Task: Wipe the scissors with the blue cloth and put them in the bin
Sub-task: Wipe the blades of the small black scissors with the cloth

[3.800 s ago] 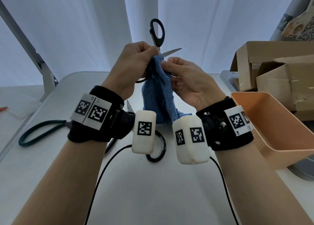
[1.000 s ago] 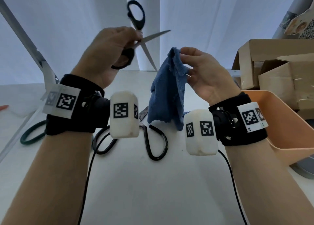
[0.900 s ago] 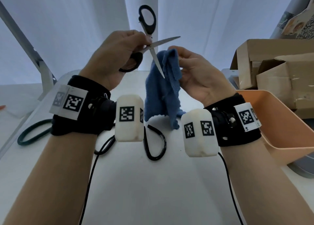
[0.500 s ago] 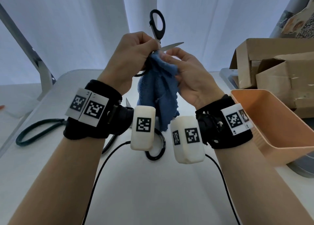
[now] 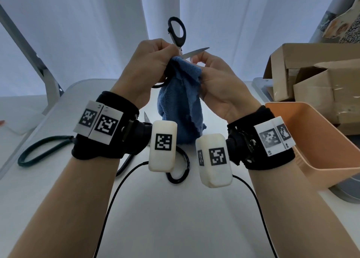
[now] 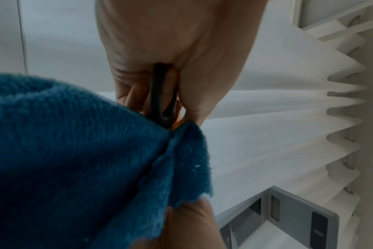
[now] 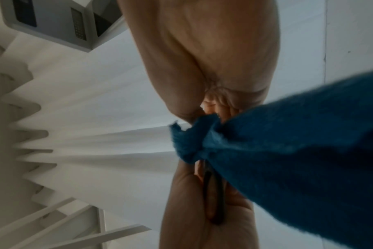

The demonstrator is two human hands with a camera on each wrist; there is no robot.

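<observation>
Black-handled scissors (image 5: 176, 33) stand open in the air above the table, one handle loop up, one blade tip pointing right. My left hand (image 5: 151, 63) grips their lower handle (image 6: 162, 99). The other blade is hidden inside the blue cloth (image 5: 180, 100), which my right hand (image 5: 212, 72) pinches around it; the cloth (image 6: 74, 160) hangs down between my wrists. In the right wrist view the cloth (image 7: 298, 151) bunches at my fingertips beside the black handle (image 7: 214, 193). The orange bin (image 5: 315, 141) sits on the table at right, with no scissors visible inside.
On the white table (image 5: 175, 218) under my wrists lies a second pair of black scissors (image 5: 180, 168). A green-handled pair (image 5: 39, 152) lies at left. Cardboard boxes (image 5: 315, 78) stand behind the bin. Black cables (image 5: 116, 195) run across the table.
A second ago scissors and cloth were held apart. My hands have come together, and the cloth is now wrapped over one blade and pinched there by my right hand.
</observation>
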